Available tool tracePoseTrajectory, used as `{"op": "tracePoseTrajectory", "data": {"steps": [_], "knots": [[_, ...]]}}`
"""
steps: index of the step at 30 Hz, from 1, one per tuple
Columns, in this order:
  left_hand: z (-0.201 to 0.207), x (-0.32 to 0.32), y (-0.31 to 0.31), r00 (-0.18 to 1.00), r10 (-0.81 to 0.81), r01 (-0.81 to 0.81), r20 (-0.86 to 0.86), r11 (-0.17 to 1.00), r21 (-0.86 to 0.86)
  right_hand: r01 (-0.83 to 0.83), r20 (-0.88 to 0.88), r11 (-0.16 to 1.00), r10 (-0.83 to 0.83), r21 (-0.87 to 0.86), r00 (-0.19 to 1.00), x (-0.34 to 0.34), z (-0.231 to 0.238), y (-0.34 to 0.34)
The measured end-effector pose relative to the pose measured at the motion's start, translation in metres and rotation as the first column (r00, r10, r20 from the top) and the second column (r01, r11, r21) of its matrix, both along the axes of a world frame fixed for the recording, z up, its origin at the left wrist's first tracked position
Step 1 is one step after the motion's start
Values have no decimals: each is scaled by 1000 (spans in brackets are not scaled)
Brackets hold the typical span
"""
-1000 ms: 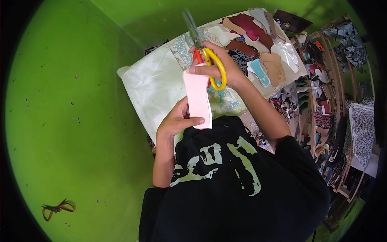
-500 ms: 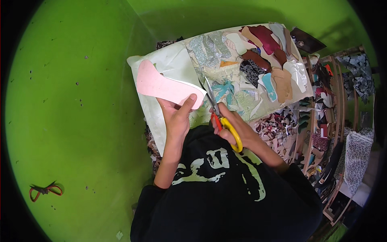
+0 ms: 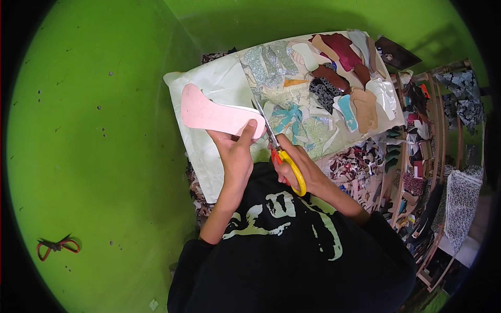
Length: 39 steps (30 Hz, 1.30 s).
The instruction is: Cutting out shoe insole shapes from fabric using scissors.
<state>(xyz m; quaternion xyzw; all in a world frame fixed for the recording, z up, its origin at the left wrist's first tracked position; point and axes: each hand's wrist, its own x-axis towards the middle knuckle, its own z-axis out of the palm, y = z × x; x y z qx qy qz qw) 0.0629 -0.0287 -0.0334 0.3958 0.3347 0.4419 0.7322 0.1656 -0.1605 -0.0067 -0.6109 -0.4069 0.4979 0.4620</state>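
Note:
A pink insole-shaped piece (image 3: 214,112) lies across my left hand (image 3: 236,148), its right end pinched between my thumb on top and the fingers underneath. A thin white edge shows along the piece's upper right rim. My right hand (image 3: 298,166) grips a pair of scissors (image 3: 289,166) with yellow and red handles. Their metal blades point up and slightly left, right against the rounded right end of the pink piece, and stand only narrowly apart. Some of my right fingers are hidden behind the handles.
Below my hands is a pale covered table (image 3: 201,172). On it lie teal scraps (image 3: 288,119), brown cut pieces (image 3: 364,107) and maroon ones (image 3: 340,49). Many offcuts (image 3: 355,169) are heaped beyond its right edge, beside a wooden rack (image 3: 404,182). Another red-handled tool (image 3: 58,246) is at the green wall.
The pink piece has shifted a little right and turned nearer to level. The scissor blades have come closer together along its right end, and my right hand has moved slightly left.

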Motion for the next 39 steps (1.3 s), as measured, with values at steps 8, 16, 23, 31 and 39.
{"op": "tracePoseTrajectory", "data": {"steps": [8,16,23,31,39], "knots": [[-1,2,-1,998,50,-49,-23,998,44,-30,120,994,17,103,993,2,-12,1],[1,5,-4,997,44,-40,-63,996,75,-24,233,997,5,79,973,0,-16,3],[-6,5,-3,996,79,-77,-50,996,38,-11,103,996,2,94,995,-1,-5,2],[2,3,-3,997,71,-71,-2,997,-14,-32,-41,999,33,21,999,4,-1,-2],[12,-6,7,998,-52,56,-39,993,102,-82,-3,996,82,35,997,8,8,0]]}}
